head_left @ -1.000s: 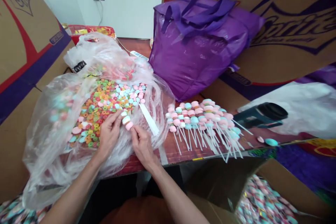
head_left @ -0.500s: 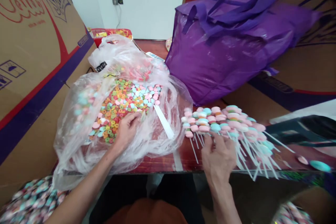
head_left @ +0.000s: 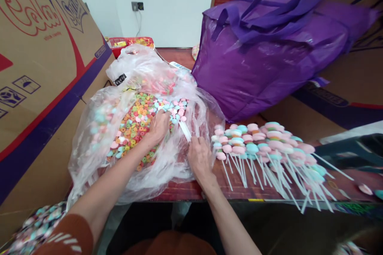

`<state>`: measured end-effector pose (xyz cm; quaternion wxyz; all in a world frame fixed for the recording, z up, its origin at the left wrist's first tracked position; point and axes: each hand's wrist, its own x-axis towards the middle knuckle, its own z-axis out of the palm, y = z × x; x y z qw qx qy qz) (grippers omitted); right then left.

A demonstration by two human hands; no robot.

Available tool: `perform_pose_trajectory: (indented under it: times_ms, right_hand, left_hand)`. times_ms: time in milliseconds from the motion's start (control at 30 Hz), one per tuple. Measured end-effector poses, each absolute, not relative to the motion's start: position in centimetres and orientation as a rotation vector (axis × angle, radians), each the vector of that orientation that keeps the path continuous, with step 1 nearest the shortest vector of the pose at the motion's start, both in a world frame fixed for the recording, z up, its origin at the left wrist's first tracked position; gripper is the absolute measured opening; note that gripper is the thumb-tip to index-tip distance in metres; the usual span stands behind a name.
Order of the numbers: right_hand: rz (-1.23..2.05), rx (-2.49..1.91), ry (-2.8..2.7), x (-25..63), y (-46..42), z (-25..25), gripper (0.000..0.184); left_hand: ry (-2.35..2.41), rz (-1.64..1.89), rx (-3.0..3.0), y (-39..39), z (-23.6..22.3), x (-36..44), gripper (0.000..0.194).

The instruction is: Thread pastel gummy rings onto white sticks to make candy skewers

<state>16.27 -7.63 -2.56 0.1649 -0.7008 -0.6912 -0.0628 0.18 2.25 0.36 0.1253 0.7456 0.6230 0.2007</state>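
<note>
Small coloured ring candies (head_left: 134, 123) fill an open clear plastic bag (head_left: 86, 159), with pink and blue round candies (head_left: 179, 105) at the right side of the pile. My left hand (head_left: 160, 126) reaches over the pile, its fingers bent together at the pink and blue candies; what they pinch, if anything, is hidden. Several white sticks (head_left: 184, 129) lie on the bag's right part. My right hand (head_left: 200, 155) has its fingers closed at their lower end. Right of it lies a heap of candy skewers (head_left: 263, 143), pink and blue discs threaded on white sticks.
A purple bag (head_left: 254, 63) stands behind the skewers. Printed cardboard boxes (head_left: 38, 63) flank the table (head_left: 185, 191). Behind the open bag are a tied plastic bag (head_left: 140, 63) and a red basket (head_left: 116, 50). More wrapped candies (head_left: 38, 223) lie low at the left.
My right hand has left the candy skewers and moved left to the white sticks. My left hand has shifted up and right, from the ring candies to the pink and blue ones.
</note>
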Motion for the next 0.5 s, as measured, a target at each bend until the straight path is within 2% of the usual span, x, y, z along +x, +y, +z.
perform_pose_trajectory:
  times_ms: [200, 500]
  right_hand:
    - [-0.114, -1.960, -1.908, 16.6, -7.6, -3.4, 0.032]
    - [-0.066, -1.980, -1.813, 16.7, -7.6, -3.5, 0.030]
  left_hand:
    - [1.874, 0.530, 2.156, 2.7, 0.3, 1.9, 0.025]
    - [1.870, 0.564, 2.151, 2.4, 0.4, -0.1, 0.029]
